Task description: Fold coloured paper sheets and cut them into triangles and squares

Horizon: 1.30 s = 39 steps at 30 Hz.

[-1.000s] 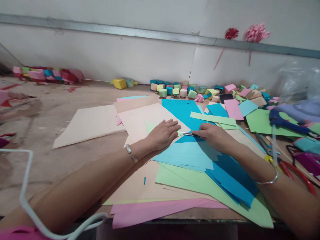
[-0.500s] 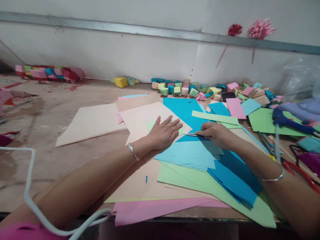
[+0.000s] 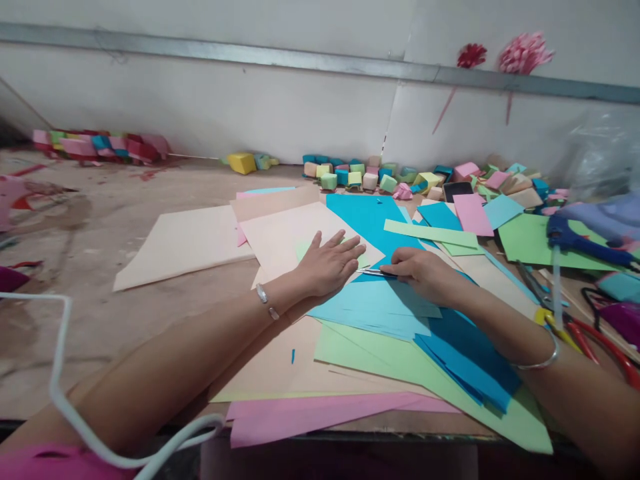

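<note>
Near frame centre | with spread left hand (image 3: 327,268), partly covers light-green paper (image 3: 305,249) | with right hand (image 3: 416,270), pinches slim metal-tipped tool (image 3: 371,272)

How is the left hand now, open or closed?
Open: the left hand is palm down, with its fingers stretched out over the papers.

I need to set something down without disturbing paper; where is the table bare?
Mostly bare table lies between the cream sheet and the back-left coloured pieces; another patch, between that sheet and the left forearm. Crowded: the centre, layered with coloured papers, and the right, around the blue tool.
</note>
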Available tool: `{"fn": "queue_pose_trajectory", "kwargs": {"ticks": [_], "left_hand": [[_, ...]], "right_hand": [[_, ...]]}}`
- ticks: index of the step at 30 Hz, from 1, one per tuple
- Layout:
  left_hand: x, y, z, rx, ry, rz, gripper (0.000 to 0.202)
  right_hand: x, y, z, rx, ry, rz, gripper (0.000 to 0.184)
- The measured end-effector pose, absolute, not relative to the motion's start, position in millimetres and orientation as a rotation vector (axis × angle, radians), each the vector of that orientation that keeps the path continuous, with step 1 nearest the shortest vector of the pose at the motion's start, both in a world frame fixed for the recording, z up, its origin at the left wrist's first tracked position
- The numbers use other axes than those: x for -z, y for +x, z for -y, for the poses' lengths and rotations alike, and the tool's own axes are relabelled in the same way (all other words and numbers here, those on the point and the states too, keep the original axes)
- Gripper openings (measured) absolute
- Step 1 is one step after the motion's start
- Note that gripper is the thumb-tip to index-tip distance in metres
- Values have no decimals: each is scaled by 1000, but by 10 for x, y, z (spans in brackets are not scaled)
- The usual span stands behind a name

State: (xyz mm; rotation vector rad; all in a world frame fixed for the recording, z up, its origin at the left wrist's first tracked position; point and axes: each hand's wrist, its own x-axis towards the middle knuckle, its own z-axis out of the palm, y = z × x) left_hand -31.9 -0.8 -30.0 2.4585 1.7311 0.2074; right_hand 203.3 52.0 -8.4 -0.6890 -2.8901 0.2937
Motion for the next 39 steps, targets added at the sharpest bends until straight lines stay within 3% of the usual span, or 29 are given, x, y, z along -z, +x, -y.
{"fn": "queue_pose_trajectory", "kwargs": {"ticks": [6, 9, 12, 19, 39], "left_hand": [[272, -325, -11, -385, 2455, -1732, 44], [136, -400, 1, -574, 2510, -1676, 28], [18, -570, 46, -537, 2616, -1503, 18], [156, -907, 130, -235, 2609, -1447, 39], [299, -915, 117, -235, 2658, -1431, 40]], "right_hand": [[139, 1994, -512, -308, -702, 2906, 34], [125, 1987, -507, -295, -733, 2914, 35], [97, 1981, -485, -265, -745, 2915, 36], [98, 1989, -448, -254, -732, 2903, 43], [110, 1729, -114, -102, -725, 2949, 38]]}}
